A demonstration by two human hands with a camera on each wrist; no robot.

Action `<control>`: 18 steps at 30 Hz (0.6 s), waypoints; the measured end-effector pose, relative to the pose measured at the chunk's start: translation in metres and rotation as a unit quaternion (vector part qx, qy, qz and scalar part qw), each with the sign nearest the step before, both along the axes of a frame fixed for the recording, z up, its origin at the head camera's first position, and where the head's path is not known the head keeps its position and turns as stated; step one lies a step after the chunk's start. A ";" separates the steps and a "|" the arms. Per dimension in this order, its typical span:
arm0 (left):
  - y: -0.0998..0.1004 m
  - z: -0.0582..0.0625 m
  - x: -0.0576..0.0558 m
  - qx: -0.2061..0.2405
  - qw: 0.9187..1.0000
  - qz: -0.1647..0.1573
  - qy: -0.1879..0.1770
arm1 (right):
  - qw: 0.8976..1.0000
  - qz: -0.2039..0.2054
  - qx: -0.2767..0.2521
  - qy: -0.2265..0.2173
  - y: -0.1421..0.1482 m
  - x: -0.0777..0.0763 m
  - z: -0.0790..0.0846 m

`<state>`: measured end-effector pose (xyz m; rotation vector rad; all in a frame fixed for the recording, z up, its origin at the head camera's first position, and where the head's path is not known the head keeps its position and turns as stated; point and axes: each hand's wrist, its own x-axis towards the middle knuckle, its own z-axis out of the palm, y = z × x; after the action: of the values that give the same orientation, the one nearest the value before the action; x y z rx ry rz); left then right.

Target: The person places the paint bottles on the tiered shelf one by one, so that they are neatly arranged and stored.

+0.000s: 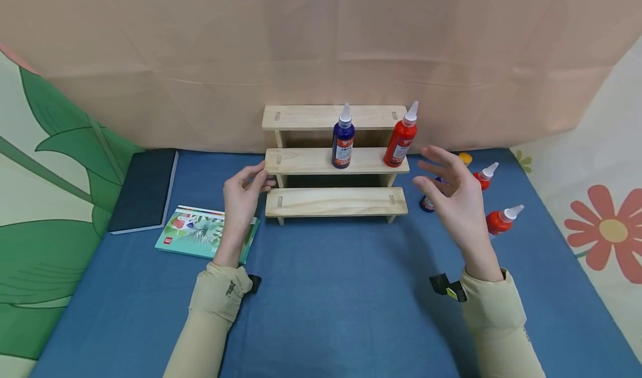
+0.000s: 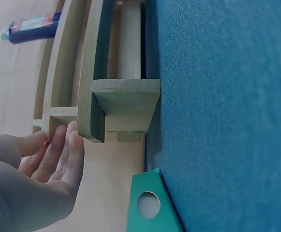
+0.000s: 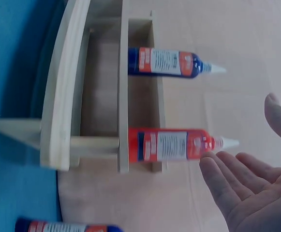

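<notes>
A three-step wooden shelf (image 1: 336,202) stands on the table. My left hand (image 1: 242,191) pinches the left end of its middle step between thumb and fingers, which the left wrist view shows closely. On that middle step, a dark blue squeeze bottle (image 1: 343,144) stands upright near the centre. To its right, a red squeeze bottle (image 1: 401,138) with a white nozzle stands at the step's right end. My right hand (image 1: 453,199) is held up to the right of the shelf, fingers spread and nothing in them. In the right wrist view its fingertips (image 3: 210,166) appear close to the red bottle's nozzle.
Right of the shelf are another dark blue bottle (image 1: 427,204), partly hidden by my hand, two red bottles (image 1: 499,221) and something yellow-orange (image 1: 465,158). A green illustrated book (image 1: 193,233) lies under my left forearm, and a dark notebook (image 1: 144,188) lies further left.
</notes>
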<state>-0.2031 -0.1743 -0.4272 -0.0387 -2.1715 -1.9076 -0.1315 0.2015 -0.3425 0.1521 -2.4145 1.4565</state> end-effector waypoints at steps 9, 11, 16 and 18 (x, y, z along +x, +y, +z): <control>-0.001 -0.001 -0.001 0.004 1.000 -0.002 0.000 | 0.998 -0.055 0.036 -0.010 0.025 0.020 -0.002; -0.001 -0.001 -0.001 0.005 1.000 -0.002 -0.002 | 0.997 -0.067 0.044 -0.016 0.030 0.025 -0.002; -0.001 -0.002 0.000 0.005 1.000 0.000 -0.003 | 0.993 -0.106 0.052 -0.029 0.045 0.034 -0.003; 0.000 -0.002 0.000 0.004 1.000 0.000 -0.003 | 0.991 -0.119 0.050 -0.024 0.051 0.036 -0.002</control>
<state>-0.2033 -0.1746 -0.4288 -0.0324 -2.1667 -1.9196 -0.0950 0.2522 -0.3447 -0.1456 -2.4462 1.2491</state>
